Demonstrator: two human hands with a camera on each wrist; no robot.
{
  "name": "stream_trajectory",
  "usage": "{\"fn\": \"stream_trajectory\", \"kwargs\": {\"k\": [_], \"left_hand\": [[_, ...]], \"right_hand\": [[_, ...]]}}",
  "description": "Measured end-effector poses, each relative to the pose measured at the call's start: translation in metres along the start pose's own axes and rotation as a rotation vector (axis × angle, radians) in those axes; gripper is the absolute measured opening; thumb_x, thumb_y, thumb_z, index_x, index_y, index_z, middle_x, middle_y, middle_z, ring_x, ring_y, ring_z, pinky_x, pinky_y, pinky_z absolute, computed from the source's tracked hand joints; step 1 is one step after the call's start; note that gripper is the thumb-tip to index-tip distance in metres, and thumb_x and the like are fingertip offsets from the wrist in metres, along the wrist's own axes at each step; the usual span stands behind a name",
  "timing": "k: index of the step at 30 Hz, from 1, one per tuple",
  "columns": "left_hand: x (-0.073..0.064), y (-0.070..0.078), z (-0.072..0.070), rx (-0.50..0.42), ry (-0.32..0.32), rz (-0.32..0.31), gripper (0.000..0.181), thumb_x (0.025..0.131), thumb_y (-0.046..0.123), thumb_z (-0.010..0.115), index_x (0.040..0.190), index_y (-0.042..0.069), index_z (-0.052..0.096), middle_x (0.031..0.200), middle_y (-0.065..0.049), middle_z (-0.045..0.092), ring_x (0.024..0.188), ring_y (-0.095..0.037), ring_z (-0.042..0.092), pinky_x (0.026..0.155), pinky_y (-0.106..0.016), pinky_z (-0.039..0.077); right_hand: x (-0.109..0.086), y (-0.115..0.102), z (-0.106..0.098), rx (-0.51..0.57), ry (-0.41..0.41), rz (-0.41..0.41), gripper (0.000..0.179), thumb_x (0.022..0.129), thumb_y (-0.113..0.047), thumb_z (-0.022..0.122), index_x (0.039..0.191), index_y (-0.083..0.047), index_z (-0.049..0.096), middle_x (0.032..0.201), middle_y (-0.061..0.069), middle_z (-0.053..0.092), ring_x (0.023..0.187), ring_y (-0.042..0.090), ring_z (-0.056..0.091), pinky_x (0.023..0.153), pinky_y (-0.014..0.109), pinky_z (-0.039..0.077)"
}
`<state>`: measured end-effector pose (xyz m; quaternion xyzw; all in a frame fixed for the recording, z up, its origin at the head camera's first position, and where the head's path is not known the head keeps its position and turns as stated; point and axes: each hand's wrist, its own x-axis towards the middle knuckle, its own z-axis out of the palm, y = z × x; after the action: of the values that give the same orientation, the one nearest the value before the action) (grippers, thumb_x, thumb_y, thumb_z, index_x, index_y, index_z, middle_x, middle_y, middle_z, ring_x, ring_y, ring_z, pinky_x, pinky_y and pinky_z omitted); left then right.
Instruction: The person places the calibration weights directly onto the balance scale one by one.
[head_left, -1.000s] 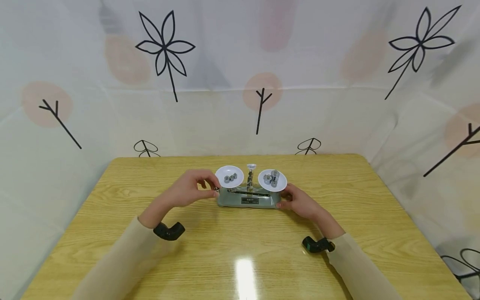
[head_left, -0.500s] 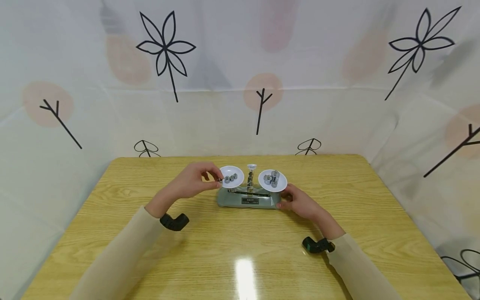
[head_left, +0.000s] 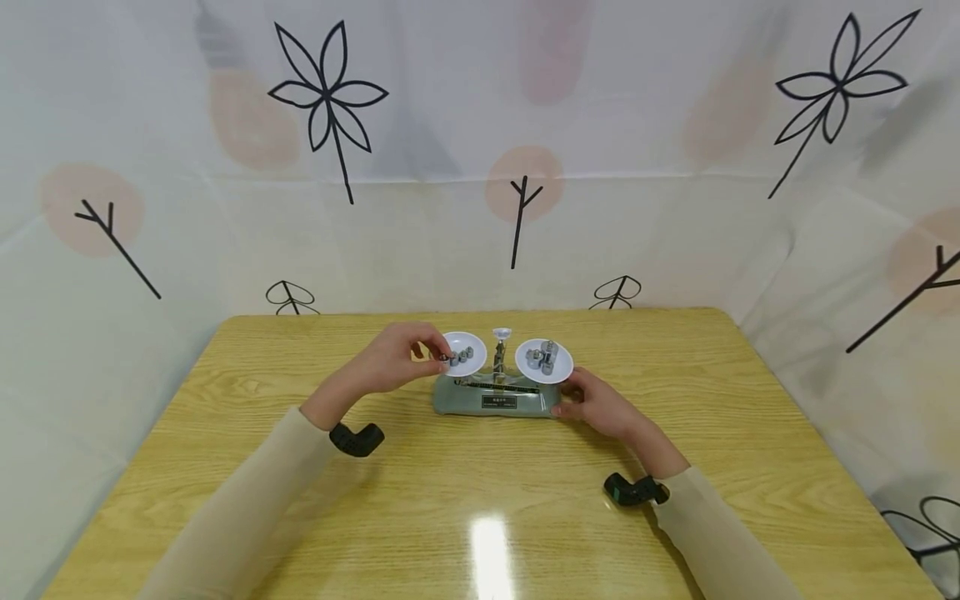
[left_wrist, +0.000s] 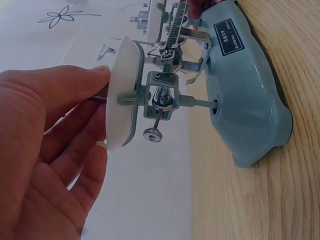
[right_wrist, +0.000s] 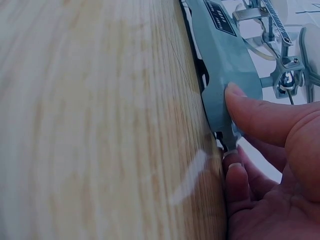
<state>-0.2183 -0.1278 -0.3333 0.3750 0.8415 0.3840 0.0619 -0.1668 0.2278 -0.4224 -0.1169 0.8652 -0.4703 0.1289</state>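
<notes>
A grey-green balance scale (head_left: 457,402) stands on the table with two white pans. With thumb and fingertips my left hand (head_left: 393,358) pinches a small metal weight (left_wrist: 101,93) at the outer edge of the left pan (head_left: 480,365); thumb and pan hide most of it. Several small weights (head_left: 462,357) sit in that pan. The right pan (head_left: 564,367) bears several larger weights (head_left: 548,358). My right hand (head_left: 600,404) grips the right end of the scale's base, the thumb (right_wrist: 240,102) on its front and the fingers curled round its end.
The wooden table (head_left: 465,483) spreads around the scale, with a patterned cloth (head_left: 420,242) behind it and at the sides. Beside the left pan, a knurled adjusting screw (left_wrist: 152,134) sticks out from the scale's beam.
My left hand has risen and moved right, carrying the small weight from beside the scale to the left pan. The right hand has stayed at the base.
</notes>
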Motion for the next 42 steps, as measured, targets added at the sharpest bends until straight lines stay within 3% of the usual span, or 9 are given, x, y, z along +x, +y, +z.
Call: {"fn": "stream_trajectory", "kwargs": {"k": [17, 25, 34, 42], "left_hand": [[-0.002, -0.003, -0.002, -0.046, 0.025, 0.009, 0.008, 0.090, 0.010, 0.075, 0.097, 0.013, 0.073, 0.096, 0.006, 0.068, 0.089, -0.013, 0.062, 0.073, -0.036, 0.047], [-0.005, -0.003, -0.002, -0.076, 0.042, 0.006, 0.008, 0.091, 0.009, 0.074, 0.098, 0.012, 0.073, 0.096, 0.004, 0.068, 0.090, -0.014, 0.061, 0.073, -0.037, 0.047], [-0.011, -0.002, -0.004, -0.095, 0.062, -0.010, 0.008, 0.092, 0.010, 0.073, 0.099, 0.012, 0.073, 0.096, 0.005, 0.068, 0.089, -0.014, 0.062, 0.072, -0.036, 0.048], [-0.021, -0.003, -0.004, -0.139, 0.095, -0.013, 0.007, 0.092, 0.010, 0.072, 0.098, 0.015, 0.073, 0.097, 0.005, 0.068, 0.089, -0.015, 0.062, 0.071, -0.036, 0.049]], "right_hand": [[-0.001, -0.007, 0.001, -0.012, -0.002, -0.013, 0.054, 0.088, -0.006, 0.074, 0.136, 0.003, 0.052, 0.135, 0.023, 0.050, 0.120, 0.040, 0.051, 0.101, 0.056, 0.040], [0.000, 0.000, 0.000, -0.032, 0.017, -0.027, 0.051, 0.088, -0.011, 0.076, 0.133, 0.003, 0.055, 0.133, 0.022, 0.051, 0.120, 0.040, 0.051, 0.101, 0.056, 0.041], [-0.002, 0.001, -0.003, -0.030, 0.062, -0.020, 0.036, 0.089, -0.009, 0.074, 0.120, 0.004, 0.061, 0.113, 0.017, 0.062, 0.103, 0.031, 0.057, 0.089, 0.045, 0.047], [-0.004, 0.000, -0.008, -0.036, 0.143, 0.036, 0.035, 0.097, -0.014, 0.066, 0.128, 0.000, 0.061, 0.117, 0.015, 0.066, 0.104, 0.029, 0.063, 0.087, 0.042, 0.051]]}}
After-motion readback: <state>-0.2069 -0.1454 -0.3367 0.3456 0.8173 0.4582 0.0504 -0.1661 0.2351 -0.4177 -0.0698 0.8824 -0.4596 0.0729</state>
